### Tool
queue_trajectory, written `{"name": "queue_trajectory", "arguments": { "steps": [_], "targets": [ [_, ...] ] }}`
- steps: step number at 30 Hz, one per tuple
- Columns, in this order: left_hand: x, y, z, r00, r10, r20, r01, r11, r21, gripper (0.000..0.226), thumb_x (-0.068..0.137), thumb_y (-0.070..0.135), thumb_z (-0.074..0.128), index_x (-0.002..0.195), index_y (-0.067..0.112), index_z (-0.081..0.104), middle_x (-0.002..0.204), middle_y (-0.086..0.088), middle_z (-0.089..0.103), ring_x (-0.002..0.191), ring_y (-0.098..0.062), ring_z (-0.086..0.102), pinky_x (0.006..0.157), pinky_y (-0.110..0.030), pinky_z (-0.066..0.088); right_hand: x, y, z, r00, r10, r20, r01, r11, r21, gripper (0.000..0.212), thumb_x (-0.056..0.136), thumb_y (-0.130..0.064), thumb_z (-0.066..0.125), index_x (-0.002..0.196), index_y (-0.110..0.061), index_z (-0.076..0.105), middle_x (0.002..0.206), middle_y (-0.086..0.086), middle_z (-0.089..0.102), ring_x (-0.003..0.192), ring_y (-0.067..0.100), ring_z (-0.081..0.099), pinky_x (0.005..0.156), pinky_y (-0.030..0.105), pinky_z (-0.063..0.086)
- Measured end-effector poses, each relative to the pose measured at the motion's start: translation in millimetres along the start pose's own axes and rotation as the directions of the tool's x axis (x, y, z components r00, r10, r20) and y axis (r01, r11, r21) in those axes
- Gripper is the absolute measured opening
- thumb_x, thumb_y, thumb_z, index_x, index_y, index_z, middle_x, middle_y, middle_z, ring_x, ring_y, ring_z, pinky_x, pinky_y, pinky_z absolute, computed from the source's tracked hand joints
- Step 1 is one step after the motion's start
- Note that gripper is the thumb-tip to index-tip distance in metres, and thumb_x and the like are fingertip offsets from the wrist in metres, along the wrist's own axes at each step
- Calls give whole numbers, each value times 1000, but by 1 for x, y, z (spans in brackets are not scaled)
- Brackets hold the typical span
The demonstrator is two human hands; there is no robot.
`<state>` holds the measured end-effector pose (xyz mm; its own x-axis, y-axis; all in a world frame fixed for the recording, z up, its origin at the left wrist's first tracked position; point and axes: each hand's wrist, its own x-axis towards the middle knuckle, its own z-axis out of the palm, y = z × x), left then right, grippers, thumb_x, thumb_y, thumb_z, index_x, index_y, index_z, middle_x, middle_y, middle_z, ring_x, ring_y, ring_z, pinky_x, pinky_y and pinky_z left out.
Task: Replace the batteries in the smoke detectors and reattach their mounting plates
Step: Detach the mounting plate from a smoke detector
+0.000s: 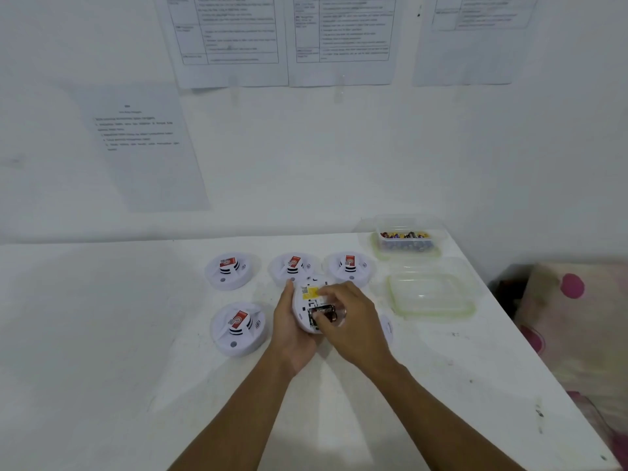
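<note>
2 forearms, bare up to btm frame edge, L hand [289, 329] & R hand [355, 322] bare, slim wrists

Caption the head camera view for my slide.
Overturned smoke detector cradled in the left hand while the right hand grips its black battery.

The black battery [323, 313] in the back of the upturned smoke detector [300, 307] bears pale lettering, seemingly "EVEREADY". The yellow sticker [310, 293] above it carries a QR code. Print on the wall sheets [238, 28] and on the other detectors' red labels [239, 318] is too blurred to read.
</note>
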<state>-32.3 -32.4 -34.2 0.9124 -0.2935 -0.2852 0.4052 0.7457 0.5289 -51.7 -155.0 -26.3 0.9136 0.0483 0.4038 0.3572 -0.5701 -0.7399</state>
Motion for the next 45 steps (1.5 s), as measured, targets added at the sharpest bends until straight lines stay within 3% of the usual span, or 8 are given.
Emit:
{"name": "queue_trajectory", "arguments": {
  "steps": [12, 16, 21, 25, 30, 33, 37, 45],
  "targets": [
    [0, -3, 5, 999, 44, 11, -45, 992, 114, 55, 92, 52, 47, 116, 8, 69, 113, -16, 68, 106, -29, 65, 100, -42, 48, 0, -13, 8, 985, 33, -171, -23, 998, 62, 24, 62, -23, 70, 83, -22, 58, 82, -11, 58, 80, 7, 58, 69, 29, 52],
    [1, -1, 1, 999, 46, 4, -47, 996, 76, 55, 93, 53, 47, 115, 8, 69, 115, -16, 68, 108, -29, 63, 108, -45, 41, -5, -11, 8, 988, -47, -147, 60, 995, 85, 16, 69, -22, 65, 84, -17, 65, 87, -10, 60, 83, 5, 59, 67, 17, 47],
    [1, 2, 3, 999, 36, 9, -36, 999, 35, 56, 94, 53, 43, 117, 7, 66, 108, -15, 70, 97, -26, 68, 88, -36, 55, -7, 0, -3, 982, -190, 2, 190, 981, -21, 23, 80, -20, 70, 102, -16, 69, 103, -7, 59, 102, 7, 55, 86, 15, 45],
    [2, -4, 9, 999, 5, 45, -5, 1000, -9, 56, 96, 52, 41, 120, 6, 62, 104, -15, 70, 87, -24, 71, 69, -33, 59, 4, -1, -23, 955, -281, 93, 291, 947, -134, 13, 88, -16, 66, 100, -14, 65, 99, -4, 62, 93, 7, 51, 81, 13, 40],
    [10, -6, 14, 996, 37, 79, -33, 999, -43, 50, 93, 48, 48, 115, 10, 71, 127, -20, 62, 116, -35, 56, 112, -51, 33, 41, 7, -82, 998, -48, -36, 47, 998, -29, 23, 88, -6, 64, 108, -17, 64, 79, -10, 67, 64, 0, 63, 65, 12, 47],
    [17, -7, 15, 996, 29, 82, -25, 999, -48, 50, 94, 49, 46, 114, 11, 72, 131, -20, 60, 120, -38, 54, 113, -53, 31, 72, 39, -129, 985, 151, -85, -163, 974, -160, 15, 85, -10, 66, 90, -24, 66, 70, -9, 68, 61, 5, 67, 61, 16, 48],
    [21, -11, 19, 998, 30, 50, -28, 998, -47, 54, 98, 52, 41, 110, 11, 75, 126, -21, 63, 112, -40, 59, 108, -53, 35, 92, 83, -151, 884, 462, 69, -414, 844, -340, 11, 80, -22, 71, 75, -30, 66, 79, -1, 71, 74, 20, 71, 68, 29, 54],
    [28, -17, 23, 999, 28, 22, -27, 999, -39, 55, 97, 53, 41, 120, 11, 69, 131, -21, 61, 126, -40, 52, 101, -52, 45, 94, 99, -135, 752, 593, 287, -541, 804, -246, 16, 88, 3, 55, 92, -5, 68, 71, 12, 69, 55, 19, 64, 51, 22, 47]
  ]
}}
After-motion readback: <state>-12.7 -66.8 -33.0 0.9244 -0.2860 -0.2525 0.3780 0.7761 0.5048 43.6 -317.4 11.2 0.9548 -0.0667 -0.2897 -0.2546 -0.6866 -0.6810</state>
